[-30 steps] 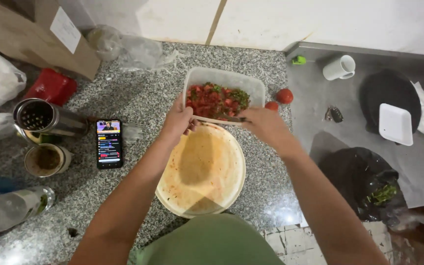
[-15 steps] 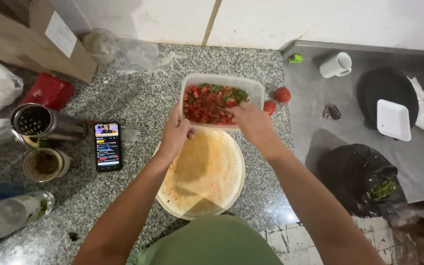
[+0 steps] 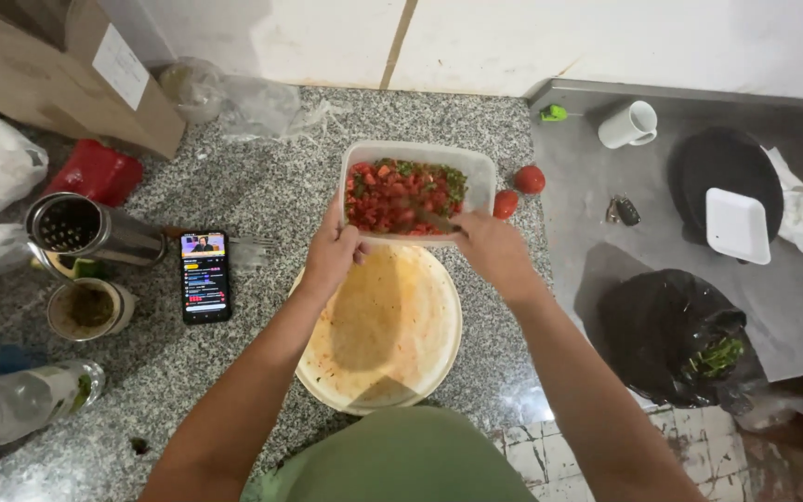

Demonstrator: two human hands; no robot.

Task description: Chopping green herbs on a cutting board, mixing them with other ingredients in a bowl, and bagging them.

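Note:
A clear rectangular plastic container [image 3: 476, 167] holds chopped red tomato with green bits [image 3: 401, 193]. My left hand [image 3: 332, 253] grips its near left rim. My right hand [image 3: 490, 246] is closed on a knife [image 3: 434, 220] whose blade reaches into the chopped mix. Just below the container lies a round wooden board [image 3: 388, 335], smeared with red juice and bare of pieces. Two whole tomatoes [image 3: 518, 191] sit on the granite counter right of the container.
A lit phone [image 3: 204, 275] lies left of the board, with a metal grater [image 3: 95, 231], a jar [image 3: 87, 309], a red bag [image 3: 95, 172] and plastic bottles [image 3: 20, 404] beyond. A white mug [image 3: 628, 124], keys [image 3: 623, 211], black pan [image 3: 727, 186] and black bag [image 3: 671, 335] are on the right.
Both hands have shifted slightly toward the container. The right hand now has the knife blade in the chopped tomato; the board stays where it was.

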